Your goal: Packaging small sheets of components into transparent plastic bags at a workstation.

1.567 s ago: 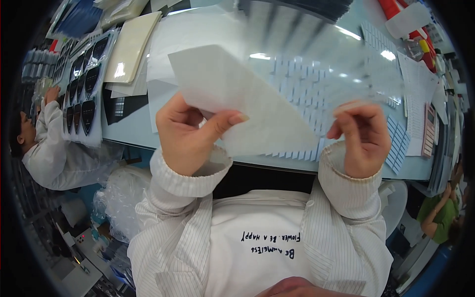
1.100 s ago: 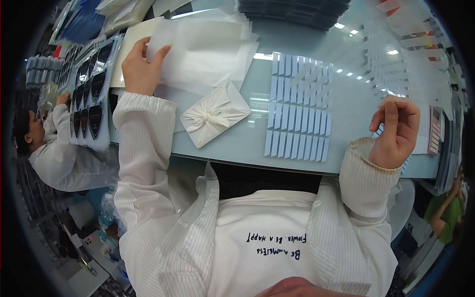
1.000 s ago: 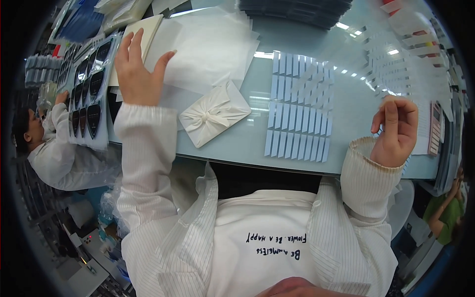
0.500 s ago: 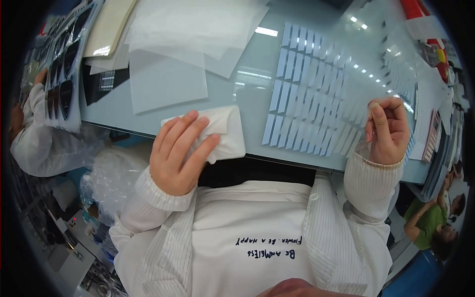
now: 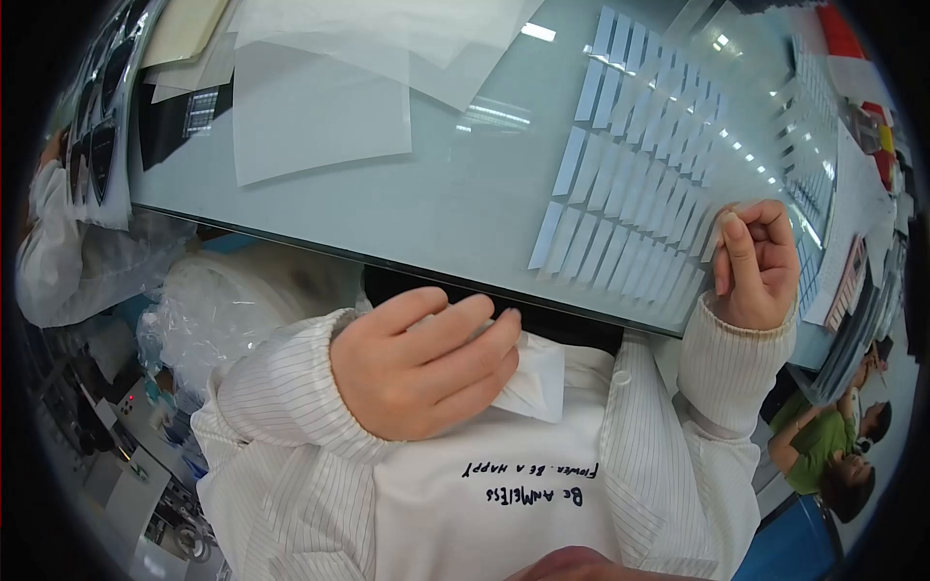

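My left hand [image 5: 421, 373] is off the table, in front of my chest, with its fingers bent round a folded white cloth [image 5: 538, 382]. Most of the cloth is hidden behind the hand; one corner sticks out past the fingertips. Above the table's right part, my right hand [image 5: 754, 261] pinches thumb and fingers together. Whatever may be between its fingertips is too small to make out. Close beside that hand, rows of narrow pale strips [image 5: 620, 208] lie on the glass-topped table [image 5: 455, 213].
Large translucent white sheets [image 5: 320, 116] lie at the table's far left, next to cream-coloured sheets [image 5: 184, 29]. Dark glossy pieces in clear film [image 5: 102, 145] stand at the left edge. A co-worker's white sleeve [image 5: 58, 257] shows there. Papers and stacked trays [image 5: 843, 329] line the right side.
My left hand has drawn the white cloth off the table edge, toward my chest and rightward. The right hand stays pinched in nearly the same place. The whole view has shifted slightly.
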{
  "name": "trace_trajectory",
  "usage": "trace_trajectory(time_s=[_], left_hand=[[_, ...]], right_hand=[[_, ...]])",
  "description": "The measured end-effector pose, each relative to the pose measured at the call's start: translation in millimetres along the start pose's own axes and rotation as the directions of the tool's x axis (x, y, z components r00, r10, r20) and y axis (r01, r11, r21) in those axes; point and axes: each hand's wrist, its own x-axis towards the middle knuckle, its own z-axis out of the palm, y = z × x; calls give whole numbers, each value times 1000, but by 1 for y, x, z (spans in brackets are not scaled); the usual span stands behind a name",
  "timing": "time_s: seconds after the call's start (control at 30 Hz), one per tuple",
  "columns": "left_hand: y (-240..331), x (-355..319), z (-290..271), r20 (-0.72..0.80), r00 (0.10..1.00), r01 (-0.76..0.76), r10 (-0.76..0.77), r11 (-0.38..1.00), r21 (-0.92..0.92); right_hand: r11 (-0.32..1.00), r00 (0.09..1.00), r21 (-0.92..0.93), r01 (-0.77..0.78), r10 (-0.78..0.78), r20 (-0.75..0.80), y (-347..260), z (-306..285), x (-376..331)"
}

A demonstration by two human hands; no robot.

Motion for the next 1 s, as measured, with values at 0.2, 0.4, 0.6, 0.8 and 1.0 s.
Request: trace_trajectory(time_s=[0.2,0.4,0.6,0.8,1.0], left_hand=[[-8,-2,5,-6,1000,4,-3,988,154],[-9,-2,4,2,1000,25,-26,989,144],[-9,-3,5,2,1000,24,-25,985,171],[-8,-4,3,-1,999,36,-36,985,172],[-13,-2,8,-86,996,-2,18,983,181]], right_hand=[[999,1000,-39,11,-12,-12,0,0,0],[998,1000,-53,22,-22,-7,0,1,1],[997,1000,-76,29,-29,-5,-2,2,0],[995,1000,-97,26,-27,-12,-4,4,0],[994,1000,-106,18,-20,-18,-5,5,0]])
